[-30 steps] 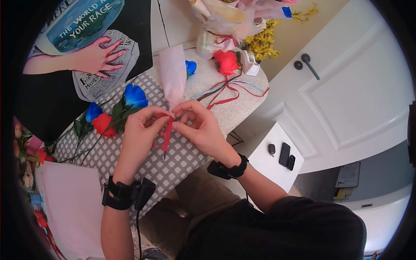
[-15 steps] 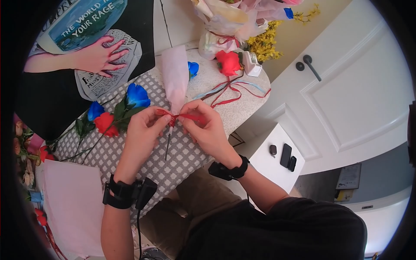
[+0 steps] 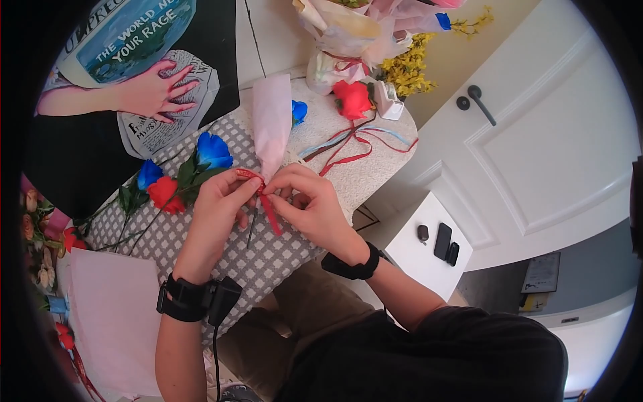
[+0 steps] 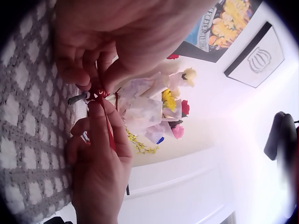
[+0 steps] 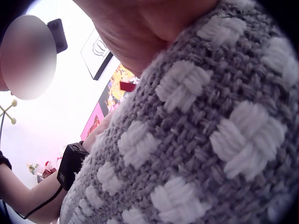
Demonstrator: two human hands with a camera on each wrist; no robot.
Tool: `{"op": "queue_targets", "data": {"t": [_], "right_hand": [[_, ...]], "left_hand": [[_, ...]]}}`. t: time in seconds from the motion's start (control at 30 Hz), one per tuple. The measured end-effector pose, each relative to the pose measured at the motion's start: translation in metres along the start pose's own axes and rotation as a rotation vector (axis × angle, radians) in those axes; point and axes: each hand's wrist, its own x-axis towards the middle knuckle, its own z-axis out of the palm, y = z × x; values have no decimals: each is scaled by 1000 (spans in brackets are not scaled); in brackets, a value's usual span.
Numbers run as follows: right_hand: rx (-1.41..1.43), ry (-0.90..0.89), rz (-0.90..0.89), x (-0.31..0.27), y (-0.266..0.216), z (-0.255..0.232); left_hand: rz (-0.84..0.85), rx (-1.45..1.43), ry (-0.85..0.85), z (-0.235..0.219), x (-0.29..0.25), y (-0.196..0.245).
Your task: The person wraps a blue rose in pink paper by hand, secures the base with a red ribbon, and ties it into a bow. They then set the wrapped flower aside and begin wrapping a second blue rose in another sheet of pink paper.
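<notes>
In the head view, a pink paper wrap [image 3: 271, 124] lies on the grey-and-white cloth, its narrow end at the hands. Red ribbon [image 3: 270, 216] is around that end, and a dark stem [image 3: 251, 231] sticks out below. The left hand [image 3: 221, 204] pinches the ribbon between thumb and index finger. From the other side the right hand [image 3: 311, 208] pinches it too, fingertips close to the left ones. The left wrist view shows the red ribbon [image 4: 109, 123] between both hands' fingers. Most of the right hand [image 5: 145, 28] is out of the right wrist view.
Left of the hands lie blue flowers [image 3: 213, 150] and a red flower [image 3: 165, 194]. Pink sheets [image 3: 110, 321] lie at the lower left. Loose ribbons [image 3: 348, 144], another red flower [image 3: 353, 99] and a white dispenser [image 3: 388, 100] are at the back right, near a wrapped bouquet [image 3: 351, 33].
The ribbon's loose end, stretched toward the right hand half a second ago, now hangs down between the hands. The right fingers have moved in close to the left ones, and the stem has tilted.
</notes>
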Motion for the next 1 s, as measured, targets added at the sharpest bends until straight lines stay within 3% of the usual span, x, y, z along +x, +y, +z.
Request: {"op": "queue_targets", "data": {"t": [0.23, 0.3, 0.5, 0.9, 1.0], "right_hand": [[0, 38, -20, -1, 2, 2], [82, 81, 119, -2, -1, 3], [0, 55, -18, 1, 9, 1], [1, 110, 111, -10, 5, 3], [-48, 154, 47, -9, -3, 5]], "left_hand": [[17, 43, -35, -1, 0, 2], [13, 63, -50, 0, 0, 3], [27, 135, -99, -2, -1, 5], [88, 169, -92, 8, -3, 11], [98, 189, -99, 11, -4, 12]]}}
